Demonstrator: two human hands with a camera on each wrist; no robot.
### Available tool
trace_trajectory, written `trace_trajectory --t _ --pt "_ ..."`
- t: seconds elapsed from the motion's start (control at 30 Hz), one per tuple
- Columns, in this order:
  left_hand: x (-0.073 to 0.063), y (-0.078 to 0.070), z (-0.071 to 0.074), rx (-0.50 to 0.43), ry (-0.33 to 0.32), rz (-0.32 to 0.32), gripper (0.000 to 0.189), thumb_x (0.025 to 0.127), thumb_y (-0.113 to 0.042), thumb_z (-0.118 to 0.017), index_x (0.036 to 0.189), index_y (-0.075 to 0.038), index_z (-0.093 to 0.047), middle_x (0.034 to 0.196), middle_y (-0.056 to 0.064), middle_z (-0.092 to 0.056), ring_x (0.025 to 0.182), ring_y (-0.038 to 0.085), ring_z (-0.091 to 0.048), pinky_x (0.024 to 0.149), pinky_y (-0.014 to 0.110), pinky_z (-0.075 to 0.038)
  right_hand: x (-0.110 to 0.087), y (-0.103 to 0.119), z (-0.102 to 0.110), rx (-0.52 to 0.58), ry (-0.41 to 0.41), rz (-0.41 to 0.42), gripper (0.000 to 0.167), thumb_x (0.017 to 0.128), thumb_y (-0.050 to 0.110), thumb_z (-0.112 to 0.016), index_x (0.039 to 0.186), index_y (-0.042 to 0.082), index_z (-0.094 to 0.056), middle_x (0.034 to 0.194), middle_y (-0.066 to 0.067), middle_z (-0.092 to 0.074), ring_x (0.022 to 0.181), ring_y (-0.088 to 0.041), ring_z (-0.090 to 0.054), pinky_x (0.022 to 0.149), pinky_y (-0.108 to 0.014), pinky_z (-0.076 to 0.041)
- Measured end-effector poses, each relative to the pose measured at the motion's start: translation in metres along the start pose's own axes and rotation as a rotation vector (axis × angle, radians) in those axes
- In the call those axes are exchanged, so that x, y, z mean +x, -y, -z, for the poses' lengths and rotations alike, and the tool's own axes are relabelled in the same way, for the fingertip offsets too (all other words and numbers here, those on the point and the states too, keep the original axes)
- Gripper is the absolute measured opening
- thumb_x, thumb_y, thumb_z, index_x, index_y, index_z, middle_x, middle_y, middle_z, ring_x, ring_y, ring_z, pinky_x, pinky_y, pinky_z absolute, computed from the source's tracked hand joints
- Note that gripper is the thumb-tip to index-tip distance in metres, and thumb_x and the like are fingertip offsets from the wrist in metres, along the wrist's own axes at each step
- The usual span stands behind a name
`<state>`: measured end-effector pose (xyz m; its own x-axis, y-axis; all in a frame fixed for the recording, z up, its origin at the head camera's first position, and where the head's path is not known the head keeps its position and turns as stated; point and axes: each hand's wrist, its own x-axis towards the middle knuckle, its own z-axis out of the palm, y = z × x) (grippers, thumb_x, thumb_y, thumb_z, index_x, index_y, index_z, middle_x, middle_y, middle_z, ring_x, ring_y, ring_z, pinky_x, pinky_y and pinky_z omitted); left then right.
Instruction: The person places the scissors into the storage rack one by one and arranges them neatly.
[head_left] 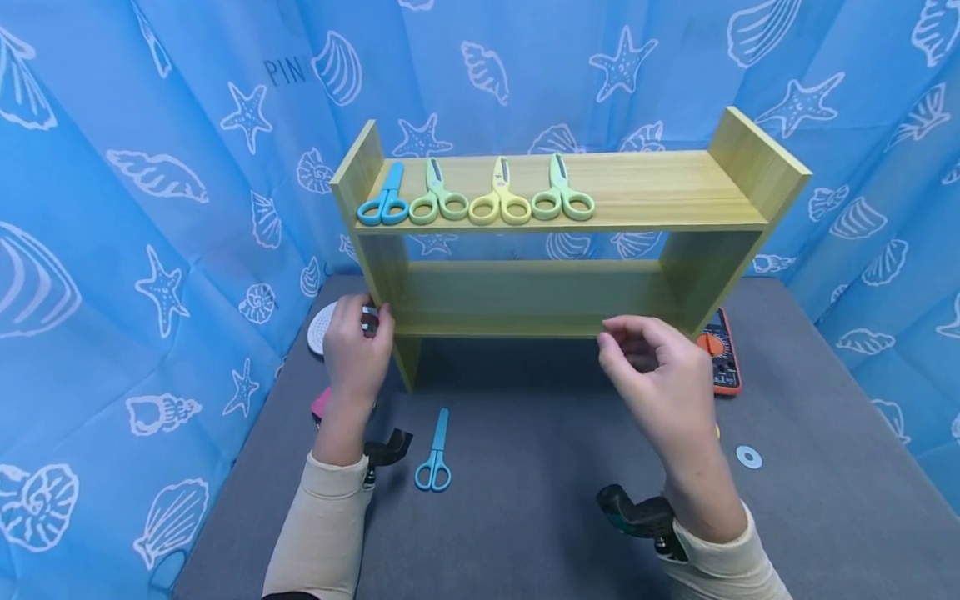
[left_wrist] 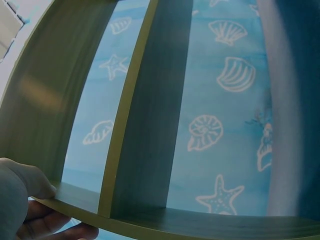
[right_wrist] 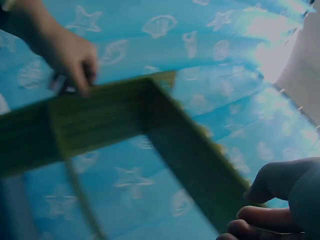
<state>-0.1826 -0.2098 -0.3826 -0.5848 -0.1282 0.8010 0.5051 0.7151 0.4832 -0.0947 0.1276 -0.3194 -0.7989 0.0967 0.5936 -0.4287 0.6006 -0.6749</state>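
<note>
A light wooden shelf [head_left: 540,327] stands upright on the table. My left hand [head_left: 356,342] pinches the front edge of its left side panel; the left wrist view shows the thumb [left_wrist: 37,182] inside and the other fingers outside. My right hand [head_left: 667,383] hovers before the lower board's right part, fingers loosely bent, nothing seen between them. Along the top board lie blue scissors [head_left: 392,185], green scissors [head_left: 435,187], yellow scissors [head_left: 501,179] and more green scissors [head_left: 558,179]. Another pair of blue scissors [head_left: 439,433] lies on the table between my forearms.
An orange-and-black multimeter [head_left: 724,358] lies behind my right hand, partly hidden. A small pale ring-shaped disc [head_left: 748,457] rests to the right on the grey table [head_left: 525,517]. Beside my left hand are a white round object [head_left: 318,330] and a pink item [head_left: 321,403]. A blue shell-patterned curtain [head_left: 187,250] encloses the table.
</note>
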Motion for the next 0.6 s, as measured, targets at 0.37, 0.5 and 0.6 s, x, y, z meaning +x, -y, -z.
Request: trace_trajectory --t 0.37,0.5,0.6 --pt "0.001 -0.002 -0.001 0.024 0.001 0.015 0.011 0.096 -0.004 -0.065 0.098 0.006 -0.064 0.091 0.023 -0.061 0.072 0.033 -0.063 0.058 0.042 -0.054 -0.065 -0.016 -0.059 -0.026 0.205 0.007 0.017 0.085 0.004 -0.079 0.101 0.009 -0.074 0.087 0.005 -0.067 0.075 -0.004 -0.063 0.066 -0.031 -0.061" --pt "0.0 -0.002 0.0 0.015 -0.006 0.017 0.01 0.096 -0.003 -0.066 0.098 0.006 -0.064 0.091 0.023 -0.061 0.072 0.034 -0.063 0.059 0.041 -0.052 -0.08 -0.014 -0.08 -0.022 0.271 0.003 0.017 0.085 0.004 -0.08 0.099 0.01 -0.075 0.086 0.006 -0.067 0.077 -0.007 -0.065 0.068 -0.029 -0.06" --pt "0.0 -0.003 0.0 0.008 -0.005 0.017 0.009 0.096 -0.003 -0.066 0.099 0.006 -0.064 0.092 0.023 -0.061 0.073 0.034 -0.063 0.059 0.04 -0.052 -0.087 -0.013 -0.095 -0.033 0.325 -0.005 0.014 0.085 0.006 -0.08 0.098 0.01 -0.075 0.087 0.005 -0.068 0.078 -0.009 -0.066 0.069 -0.028 -0.059"
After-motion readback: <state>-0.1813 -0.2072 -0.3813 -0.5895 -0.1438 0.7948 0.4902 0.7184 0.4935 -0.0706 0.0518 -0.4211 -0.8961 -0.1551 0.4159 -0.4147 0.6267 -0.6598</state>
